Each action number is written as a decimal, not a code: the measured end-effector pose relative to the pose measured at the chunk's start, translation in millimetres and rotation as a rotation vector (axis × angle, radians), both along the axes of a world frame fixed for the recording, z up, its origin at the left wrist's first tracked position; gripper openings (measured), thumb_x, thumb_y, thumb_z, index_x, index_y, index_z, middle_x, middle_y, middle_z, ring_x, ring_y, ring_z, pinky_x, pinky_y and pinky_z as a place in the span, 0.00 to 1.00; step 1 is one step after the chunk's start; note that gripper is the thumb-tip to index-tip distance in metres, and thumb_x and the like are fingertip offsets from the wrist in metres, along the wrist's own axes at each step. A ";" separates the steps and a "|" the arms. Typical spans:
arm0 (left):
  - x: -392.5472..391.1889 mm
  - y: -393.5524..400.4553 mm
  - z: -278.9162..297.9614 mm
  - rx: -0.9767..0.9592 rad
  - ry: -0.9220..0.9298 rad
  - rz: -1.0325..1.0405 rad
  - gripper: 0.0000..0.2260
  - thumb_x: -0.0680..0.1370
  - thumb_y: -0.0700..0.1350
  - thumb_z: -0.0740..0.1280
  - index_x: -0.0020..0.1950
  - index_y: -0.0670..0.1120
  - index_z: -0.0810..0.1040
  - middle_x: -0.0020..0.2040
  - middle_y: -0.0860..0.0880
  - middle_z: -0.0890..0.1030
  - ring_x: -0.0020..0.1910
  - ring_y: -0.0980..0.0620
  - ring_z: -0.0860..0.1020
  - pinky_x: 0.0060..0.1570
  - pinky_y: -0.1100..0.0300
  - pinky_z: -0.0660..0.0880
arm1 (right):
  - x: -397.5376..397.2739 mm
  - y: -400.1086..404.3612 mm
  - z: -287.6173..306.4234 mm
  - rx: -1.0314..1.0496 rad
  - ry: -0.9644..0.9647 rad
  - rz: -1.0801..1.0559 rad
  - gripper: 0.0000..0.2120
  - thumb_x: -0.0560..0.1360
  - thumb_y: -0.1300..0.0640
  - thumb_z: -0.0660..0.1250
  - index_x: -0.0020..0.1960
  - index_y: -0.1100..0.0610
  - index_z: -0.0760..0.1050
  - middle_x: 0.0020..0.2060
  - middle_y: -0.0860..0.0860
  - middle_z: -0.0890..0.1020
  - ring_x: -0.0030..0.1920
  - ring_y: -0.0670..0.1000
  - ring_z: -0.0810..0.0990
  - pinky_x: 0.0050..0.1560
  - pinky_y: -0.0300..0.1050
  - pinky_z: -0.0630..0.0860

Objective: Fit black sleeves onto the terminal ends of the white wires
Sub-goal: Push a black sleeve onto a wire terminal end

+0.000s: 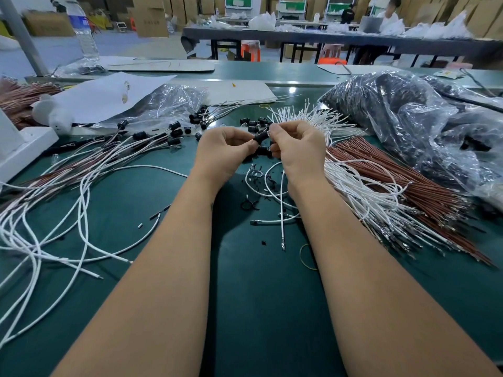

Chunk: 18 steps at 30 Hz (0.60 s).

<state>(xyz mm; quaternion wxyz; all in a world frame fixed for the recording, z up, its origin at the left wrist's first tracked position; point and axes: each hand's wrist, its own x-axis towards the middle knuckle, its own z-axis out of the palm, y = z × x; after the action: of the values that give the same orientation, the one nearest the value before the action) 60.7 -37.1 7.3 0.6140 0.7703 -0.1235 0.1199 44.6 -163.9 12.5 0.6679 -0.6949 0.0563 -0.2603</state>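
Our left hand (226,148) has its fingers curled in, pinching a black sleeve (260,136) between thumb and fingertips, just above the green mat (245,281). Our right hand (296,144) meets it at that same sleeve, fingers curled and pinching; whether it grips the sleeve itself or a white wire going into it we cannot tell, since the fingers hide the join. We judge that we are in the middle of fitting one piece.

Going across the bench from the left: a loose spread of finished wires (81,170) lies there, white and brown leads running up to black sleeves already seated at their far ends (174,130). That pile is sizeable, so we reckon a good share of the work is done. Behind it sit a sheet of white paper (109,96) and a crumpled clear bag (174,102).

Just beyond our hands, a small scatter of loose black sleeves (254,123) waits on the mat. Below our hands lie a few stray white wires (275,191) and small black scraps.

To the right, a fanned bundle of bare white wires (307,112) points its terminal ends away from us, with none sleeved as far as we can see. Beside it lies a thick bundle of brown wires (394,180), and further right a large plastic bag of dark parts (408,118). With so many bare ends in that fan, we judge plenty is left.
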 end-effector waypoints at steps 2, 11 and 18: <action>0.5 0.7 0.2 0.003 -0.015 0.024 0.02 0.73 0.36 0.72 0.45 0.39 0.82 0.33 0.49 0.80 0.26 0.63 0.74 0.33 0.70 0.72 | -0.2 0.7 0.1 -0.006 0.010 0.012 0.09 0.76 0.58 0.69 0.37 0.53 0.77 0.28 0.48 0.79 0.29 0.45 0.77 0.37 0.45 0.79; -0.5 3.3 -2.0 0.037 -0.037 -0.001 0.03 0.72 0.35 0.74 0.44 0.41 0.83 0.32 0.51 0.80 0.26 0.65 0.74 0.32 0.71 0.71 | -3.2 2.1 -1.7 0.112 0.111 0.091 0.09 0.79 0.61 0.65 0.40 0.57 0.74 0.30 0.51 0.78 0.22 0.41 0.73 0.27 0.34 0.73; -1.1 7.0 -3.7 0.058 0.017 -0.066 0.02 0.73 0.36 0.73 0.42 0.43 0.82 0.34 0.49 0.82 0.29 0.63 0.76 0.33 0.72 0.70 | -5.5 -0.6 0.3 0.063 0.122 0.110 0.09 0.79 0.60 0.66 0.40 0.58 0.74 0.29 0.51 0.77 0.22 0.41 0.72 0.27 0.34 0.72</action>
<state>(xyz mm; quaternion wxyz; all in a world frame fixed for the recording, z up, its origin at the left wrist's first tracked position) 59.6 -30.1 3.6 0.5959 0.7844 -0.1472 0.0892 39.1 -164.6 12.8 0.6980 -0.6903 0.0670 -0.1785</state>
